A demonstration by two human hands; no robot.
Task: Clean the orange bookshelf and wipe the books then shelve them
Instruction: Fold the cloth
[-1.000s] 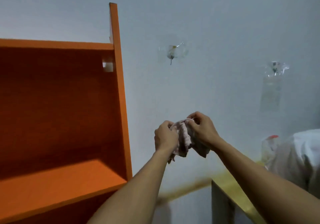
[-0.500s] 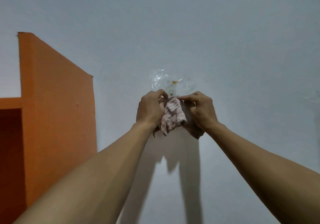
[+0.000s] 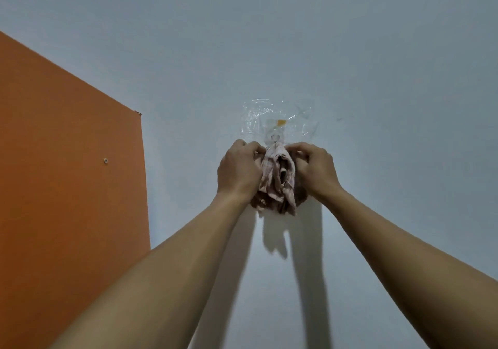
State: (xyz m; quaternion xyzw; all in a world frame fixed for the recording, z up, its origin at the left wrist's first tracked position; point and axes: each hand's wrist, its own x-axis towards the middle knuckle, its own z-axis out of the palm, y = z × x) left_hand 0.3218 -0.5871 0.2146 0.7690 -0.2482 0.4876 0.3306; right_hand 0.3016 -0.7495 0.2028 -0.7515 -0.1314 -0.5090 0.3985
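Observation:
A crumpled pink-and-white striped cloth (image 3: 279,178) hangs between my two hands against the white wall. My left hand (image 3: 238,169) grips its left edge and my right hand (image 3: 315,169) grips its right edge. The top of the cloth sits just under a clear adhesive wall hook (image 3: 277,125); whether it touches the hook I cannot tell. The orange bookshelf (image 3: 67,173) shows only its outer side panel at the left, apart from my hands. No books are in view.
The white wall (image 3: 350,65) fills most of the view straight ahead. A small screw head (image 3: 105,160) sits in the bookshelf's side panel. Shadows of my arms and the cloth fall on the wall below my hands.
My view has swung right and upward, away from the shelf's open compartments. Both hands have carried the cloth up to the clear hook on the wall.

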